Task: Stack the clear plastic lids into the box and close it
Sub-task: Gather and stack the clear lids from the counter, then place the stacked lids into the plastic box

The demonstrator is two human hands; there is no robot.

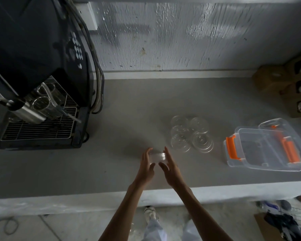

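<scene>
A small stack of clear plastic lids (158,157) sits between my two hands above the grey counter. My left hand (147,165) presses its left side and my right hand (170,166) its right side, fingers stretched forward. Several more clear round lids (191,133) lie spread flat on the counter a little to the right and farther back. The clear plastic box (266,146) with orange latches stands open at the right, with its clear lid (274,124) lying just behind it.
A black coffee machine (40,84) with glasses and a metal drip grid fills the left. Brown cardboard holders (285,87) stand at the back right. The white wall (163,40) bounds the back; the counter's front edge (111,195) runs below my wrists.
</scene>
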